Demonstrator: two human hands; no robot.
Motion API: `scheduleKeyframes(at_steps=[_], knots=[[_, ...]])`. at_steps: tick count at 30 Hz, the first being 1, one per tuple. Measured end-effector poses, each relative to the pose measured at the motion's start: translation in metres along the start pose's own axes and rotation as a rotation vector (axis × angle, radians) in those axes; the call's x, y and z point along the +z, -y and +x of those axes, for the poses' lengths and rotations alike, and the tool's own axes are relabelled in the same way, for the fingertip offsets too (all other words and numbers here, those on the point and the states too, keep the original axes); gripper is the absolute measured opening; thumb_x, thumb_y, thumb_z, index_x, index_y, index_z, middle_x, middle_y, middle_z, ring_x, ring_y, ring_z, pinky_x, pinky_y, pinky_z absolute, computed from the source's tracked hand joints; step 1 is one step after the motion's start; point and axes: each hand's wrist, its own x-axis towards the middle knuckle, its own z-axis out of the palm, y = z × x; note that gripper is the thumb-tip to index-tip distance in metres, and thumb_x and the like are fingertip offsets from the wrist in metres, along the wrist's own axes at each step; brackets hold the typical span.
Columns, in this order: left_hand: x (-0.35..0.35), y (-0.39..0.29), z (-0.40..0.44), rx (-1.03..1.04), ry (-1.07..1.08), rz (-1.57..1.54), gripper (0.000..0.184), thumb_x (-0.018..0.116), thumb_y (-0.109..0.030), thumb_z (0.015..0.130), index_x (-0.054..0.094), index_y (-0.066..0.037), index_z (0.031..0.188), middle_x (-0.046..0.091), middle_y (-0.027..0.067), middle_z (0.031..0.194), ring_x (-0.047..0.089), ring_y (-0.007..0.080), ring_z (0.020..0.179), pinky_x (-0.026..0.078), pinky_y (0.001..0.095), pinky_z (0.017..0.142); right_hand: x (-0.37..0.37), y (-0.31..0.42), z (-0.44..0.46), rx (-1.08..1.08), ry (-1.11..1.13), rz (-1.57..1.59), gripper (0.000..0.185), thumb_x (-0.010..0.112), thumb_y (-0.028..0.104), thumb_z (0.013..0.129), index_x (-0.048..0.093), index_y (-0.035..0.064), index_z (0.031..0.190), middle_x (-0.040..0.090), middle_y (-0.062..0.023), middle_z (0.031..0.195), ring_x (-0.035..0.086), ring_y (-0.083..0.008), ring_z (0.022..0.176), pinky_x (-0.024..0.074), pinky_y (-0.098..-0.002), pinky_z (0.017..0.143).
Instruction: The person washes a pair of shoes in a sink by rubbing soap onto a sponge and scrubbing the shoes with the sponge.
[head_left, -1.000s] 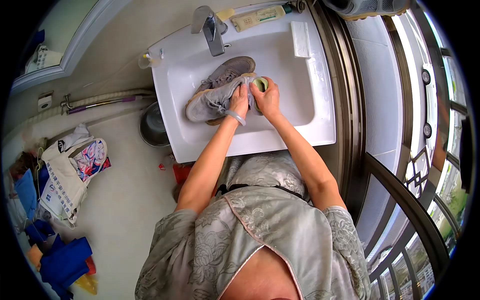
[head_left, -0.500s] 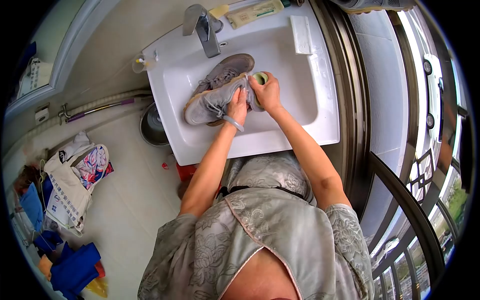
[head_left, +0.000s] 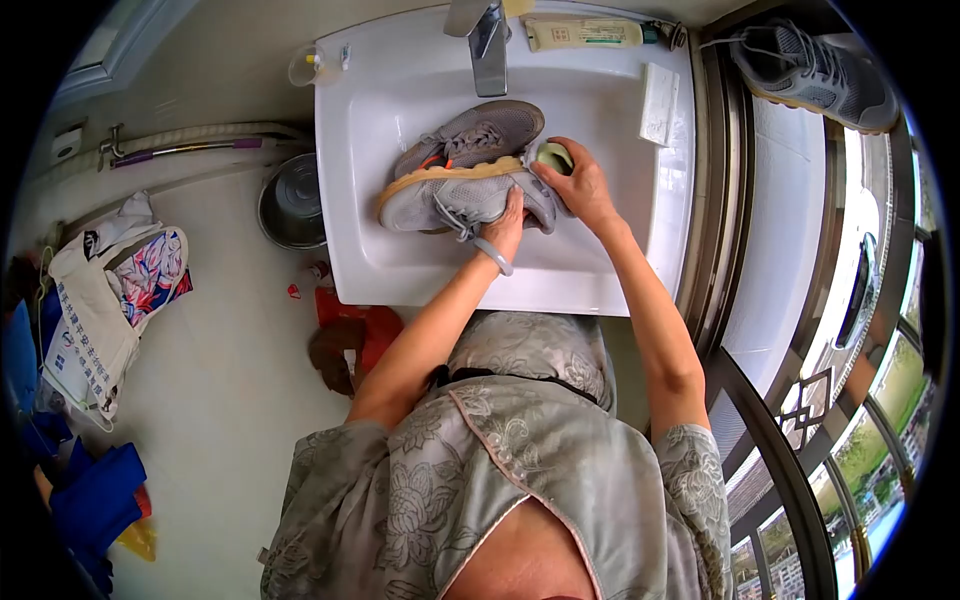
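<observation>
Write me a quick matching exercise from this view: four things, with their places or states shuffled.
Things
1. Tube
2. Dark round bowl
3. Right hand
4. Left hand

Places or states
A. Left of the sink
B. On the near shoe, the one with its laces hanging
C. On the back ledge, right of the tap
D. Holding a pale green object

Pairs: 1-C, 2-A, 3-D, 4-B

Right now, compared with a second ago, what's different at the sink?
The front shoe has rolled toward the person, so more of its tan sole edge shows beside the back shoe. The camera view has shifted too, showing more of the shoe on the ledge. Nothing was let go: the left hand keeps the front shoe, the right hand the pale green item.
</observation>
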Motion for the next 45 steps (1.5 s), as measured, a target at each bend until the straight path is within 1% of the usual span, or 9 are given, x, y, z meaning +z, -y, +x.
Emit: scheduleKeyframes(at_steps=[1, 2, 5, 9, 16, 22, 30, 38, 45], knots=[[0.002, -0.017, -0.004, 0.127, -0.073, 0.243, 0.059, 0.041, -0.046, 0.105, 0.042, 0.001, 0.141, 0.053, 0.0153, 0.134, 0.055, 0.0207, 0.121, 0.044, 0.0351, 0.102, 0.002, 0.014, 0.006, -0.171, 0.036, -0.179, 0.049, 0.080, 0.029, 0.076, 0.065, 0.0060, 0.116, 0.068, -0.0155, 0.104, 0.064, -0.0342, 0.096, 0.0528, -0.0430, 0.086], [0.005, -0.035, -0.004, -0.111, -0.083, 0.105, 0.054, 0.042, -0.037, 0.106, 0.038, 0.001, 0.144, 0.047, 0.0192, 0.141, 0.047, 0.0289, 0.128, 0.038, 0.0386, 0.107, 0.012, 0.027, 0.013, -0.297, 0.121, -0.324, 0.049, 0.081, 0.029, 0.073, 0.066, 0.0090, 0.116, 0.066, -0.0112, 0.105, 0.061, -0.0328, 0.100, 0.0517, -0.0429, 0.087], [0.003, -0.047, -0.017, -0.173, -0.076, 0.173, 0.048, 0.038, -0.029, 0.108, 0.036, -0.002, 0.147, 0.038, 0.0218, 0.150, 0.037, 0.0373, 0.137, 0.030, 0.0428, 0.113, 0.058, 0.067, 0.033, -0.581, 0.311, -0.390, 0.051, 0.080, 0.034, 0.073, 0.067, 0.0125, 0.116, 0.065, -0.0091, 0.108, 0.060, -0.0318, 0.103, 0.0508, -0.0407, 0.091], [0.006, -0.001, -0.009, 0.418, -0.296, 0.964, 0.041, 0.050, -0.029, 0.103, 0.050, -0.006, 0.136, 0.057, 0.0149, 0.128, 0.054, 0.0301, 0.114, 0.042, 0.0416, 0.099, 0.036, 0.040, 0.031, -0.431, 0.337, -0.459, 0.052, 0.081, 0.034, 0.072, 0.067, 0.0133, 0.118, 0.066, -0.0079, 0.113, 0.060, -0.0308, 0.104, 0.0508, -0.0396, 0.092], [-0.001, -0.067, -0.010, -0.308, -0.097, -0.040, 0.041, 0.050, -0.031, 0.103, 0.053, -0.003, 0.133, 0.058, 0.0126, 0.130, 0.054, 0.0274, 0.117, 0.042, 0.0371, 0.102, -0.018, 0.024, 0.013, -0.363, 0.291, -0.497, 0.054, 0.082, 0.030, 0.071, 0.066, 0.0115, 0.120, 0.066, -0.0099, 0.114, 0.060, -0.0331, 0.103, 0.0499, -0.0407, 0.093], [-0.003, -0.031, -0.009, -0.141, 0.144, 0.635, 0.050, 0.042, -0.033, 0.105, 0.038, -0.003, 0.144, 0.047, 0.0143, 0.145, 0.053, 0.0308, 0.122, 0.039, 0.0403, 0.105, 0.101, 0.068, 0.056, -0.413, 0.464, -0.256, 0.052, 0.077, 0.038, 0.077, 0.066, 0.0102, 0.120, 0.066, -0.0141, 0.117, 0.059, -0.0372, 0.110, 0.0479, -0.0403, 0.099], [0.007, -0.037, -0.004, -0.345, -0.146, -0.137, 0.038, 0.059, -0.026, 0.100, 0.055, -0.003, 0.131, 0.056, 0.0099, 0.131, 0.056, 0.0204, 0.116, 0.047, 0.0345, 0.099, -0.027, 0.011, 0.031, -0.276, 0.463, -0.570, 0.055, 0.080, 0.036, 0.074, 0.066, 0.0145, 0.122, 0.065, -0.0093, 0.119, 0.058, -0.0337, 0.113, 0.0505, -0.0413, 0.097], [-0.004, 0.008, 0.003, -0.364, 0.031, -0.042, 0.041, 0.056, -0.028, 0.102, 0.052, -0.002, 0.132, 0.056, 0.0063, 0.125, 0.056, 0.0152, 0.109, 0.052, 0.0302, 0.095, 0.087, 0.071, 0.061, -0.291, 0.535, -0.352, 0.057, 0.074, 0.044, 0.076, 0.066, 0.0116, 0.123, 0.064, -0.0124, 0.123, 0.057, -0.0324, 0.119, 0.0483, -0.0411, 0.100], [-0.001, -0.033, 0.004, -0.488, -0.073, -0.290, 0.036, 0.053, -0.027, 0.104, 0.052, -0.004, 0.131, 0.054, 0.0058, 0.128, 0.057, 0.0157, 0.112, 0.050, 0.0339, 0.100, -0.031, 0.004, 0.038, -0.195, 0.496, -0.587, 0.055, 0.074, 0.044, 0.077, 0.065, 0.0180, 0.124, 0.064, -0.0087, 0.121, 0.058, -0.0323, 0.114, 0.0494, -0.0428, 0.099]])
